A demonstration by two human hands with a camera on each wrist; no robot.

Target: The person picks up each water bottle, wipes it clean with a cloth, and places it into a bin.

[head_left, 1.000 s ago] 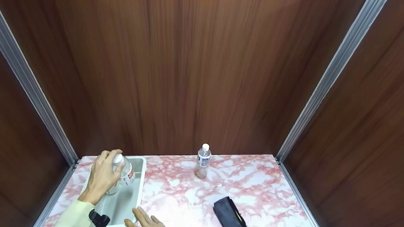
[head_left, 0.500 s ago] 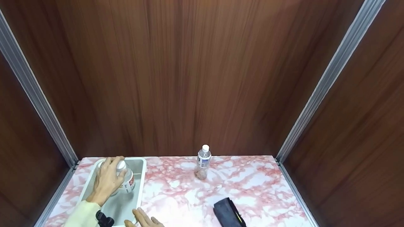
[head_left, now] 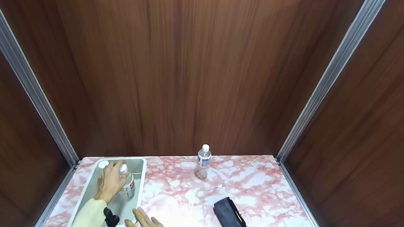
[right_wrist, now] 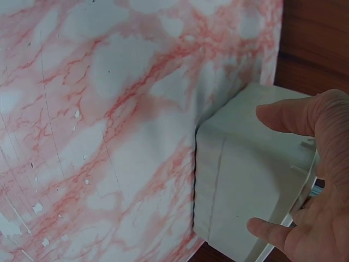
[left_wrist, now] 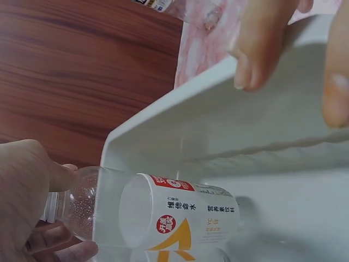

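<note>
1. The left hand (head_left: 110,183) curls round the neck of a clear plastic, white-capped bottle (left_wrist: 180,218) inside the pale grey rectangular tray (head_left: 143,176), seemingly steadying it.
2. The right hand (head_left: 145,219), fingers spread, lies at the tray's right rim, probably bracing it.

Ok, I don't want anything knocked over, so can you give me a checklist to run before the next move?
1. Orange-marked bottle inside the bin: ok, its cap points up.
2. Left hand clear of that bottle: not ok; thumb and fingers lie on either side of its neck.
3. Left grip released: cannot tell; whether the fingers press doesn't show.
4. Room beneath the other white cap: cannot tell; the left hand hides most of it.
5. Right hand by the bin's rim: ok, fingers extended.
6. Table bottle upright and apart from both hands: ok.
</note>
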